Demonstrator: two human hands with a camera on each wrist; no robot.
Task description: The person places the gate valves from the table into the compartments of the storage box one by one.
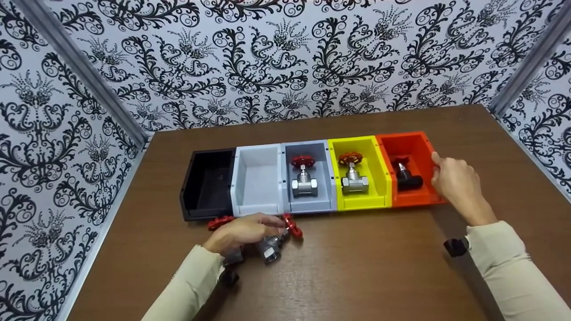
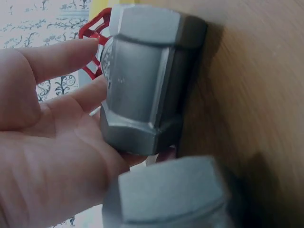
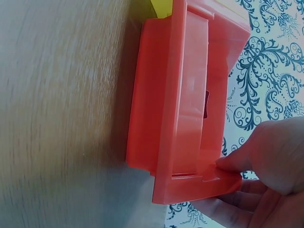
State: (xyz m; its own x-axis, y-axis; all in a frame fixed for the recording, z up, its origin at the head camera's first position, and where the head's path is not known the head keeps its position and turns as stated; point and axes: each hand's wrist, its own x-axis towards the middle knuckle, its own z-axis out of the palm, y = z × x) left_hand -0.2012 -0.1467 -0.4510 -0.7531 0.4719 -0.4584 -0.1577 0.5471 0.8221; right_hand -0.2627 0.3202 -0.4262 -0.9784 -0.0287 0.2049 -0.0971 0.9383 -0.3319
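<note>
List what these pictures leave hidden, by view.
Head: middle of the left loose valve, behind the left hand.
Left wrist: some fingertips, behind the upper valve.
Left wrist: part of the lower valve, past the bottom edge.
Right wrist: inside of the red bin, mostly behind its near wall.

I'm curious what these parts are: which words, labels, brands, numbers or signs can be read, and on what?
No text can be read.
Metal valve by the left hand: faint marks on its body, too blurred to read.
Row of bins: no readable label.
Wallpaper: scrollwork only.
</note>
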